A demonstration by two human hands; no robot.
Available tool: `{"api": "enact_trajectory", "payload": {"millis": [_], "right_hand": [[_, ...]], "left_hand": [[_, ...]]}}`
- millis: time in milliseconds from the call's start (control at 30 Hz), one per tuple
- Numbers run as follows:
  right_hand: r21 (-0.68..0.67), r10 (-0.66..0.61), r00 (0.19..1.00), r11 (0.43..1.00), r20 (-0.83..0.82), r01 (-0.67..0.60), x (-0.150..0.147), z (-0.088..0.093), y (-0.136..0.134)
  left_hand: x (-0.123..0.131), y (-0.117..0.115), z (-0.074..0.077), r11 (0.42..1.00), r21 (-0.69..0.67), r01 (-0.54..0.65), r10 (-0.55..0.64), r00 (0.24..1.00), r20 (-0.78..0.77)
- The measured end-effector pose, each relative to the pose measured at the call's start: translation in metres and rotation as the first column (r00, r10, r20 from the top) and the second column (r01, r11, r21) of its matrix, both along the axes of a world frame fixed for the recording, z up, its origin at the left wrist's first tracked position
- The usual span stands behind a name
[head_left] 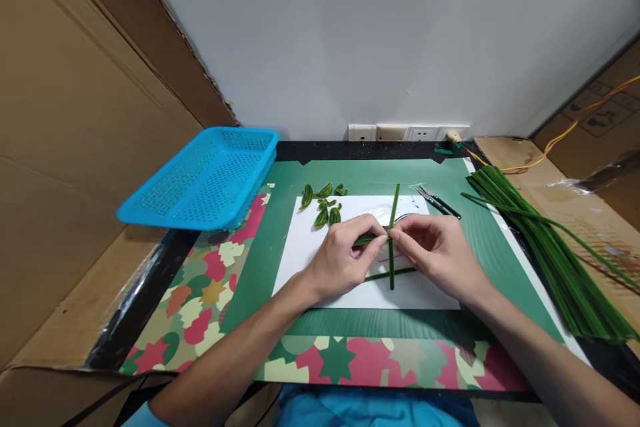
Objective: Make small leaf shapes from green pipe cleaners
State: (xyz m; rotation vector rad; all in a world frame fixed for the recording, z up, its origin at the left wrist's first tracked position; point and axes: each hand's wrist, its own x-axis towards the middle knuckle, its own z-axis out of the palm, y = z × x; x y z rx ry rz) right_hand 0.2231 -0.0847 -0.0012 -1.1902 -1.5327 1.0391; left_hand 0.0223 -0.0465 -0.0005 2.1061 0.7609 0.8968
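My left hand (345, 255) and my right hand (434, 252) meet over a white sheet (320, 280), fingers pinched on thin green pipe cleaners (393, 213). One stem stands nearly upright across the pinch, and another runs sideways under my fingers. Several small folded green leaf shapes (323, 203) lie on the sheet's far left corner, just beyond my left hand.
A green cutting mat (450, 320) lies under the sheet, on patterned paper. A blue plastic basket (200, 177) rests at the left. A bundle of long green stems (545, 253) lies at the right. Small scissors (437, 201) sit behind my right hand. Cardboard walls flank both sides.
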Motion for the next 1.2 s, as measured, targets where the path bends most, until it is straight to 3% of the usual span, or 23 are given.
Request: {"api": "enact_trajectory", "payload": {"millis": [67,133,200,267,400,600,700,833,1000,1200], "right_hand": [[0.309,-0.103,0.969,0.951,0.222,0.030,0.006,-0.004,0.000],[0.589,-0.223,0.900,0.807,0.376,-0.046,0.014,-0.010,0.000],[0.725,-0.300,0.824,0.664,0.481,-0.181,0.021,-0.015,0.001],[0.773,-0.339,0.786,0.580,0.517,-0.258,0.025,-0.020,0.001],[0.795,-0.329,0.764,0.479,0.555,-0.372,0.030,-0.021,0.003],[0.800,-0.325,0.750,0.414,0.575,-0.434,0.027,-0.022,0.002],[0.827,-0.350,0.797,0.475,0.491,-0.301,0.018,-0.020,-0.003],[0.697,-0.224,0.890,0.704,0.397,-0.134,0.004,-0.008,-0.007],[0.543,-0.043,0.941,0.825,0.336,-0.156,0.000,0.007,-0.007],[0.198,0.003,0.993,0.980,0.120,-0.027,-0.004,0.007,-0.010]], "left_hand": [[0.001,0.000,0.004,0.986,-0.165,-0.008,0.013,1.000,0.029],[0.001,0.001,0.007,0.966,-0.257,-0.004,0.021,0.998,0.062],[0.001,0.001,0.008,0.952,-0.307,0.010,0.020,0.995,0.096],[0.000,0.001,0.009,0.941,-0.338,0.035,0.006,0.993,0.118],[-0.001,0.000,0.009,0.927,-0.368,0.079,-0.032,0.991,0.133],[-0.002,-0.002,0.011,0.905,-0.408,0.124,-0.076,0.988,0.133],[-0.003,-0.003,0.012,0.931,-0.351,0.096,-0.063,0.992,0.105],[-0.005,-0.004,0.013,0.968,-0.244,0.051,-0.035,0.997,0.071],[-0.007,-0.001,0.017,0.947,-0.294,0.132,-0.109,0.990,0.093],[-0.006,-0.002,0.018,0.970,-0.222,0.096,-0.087,0.995,0.053]]}}
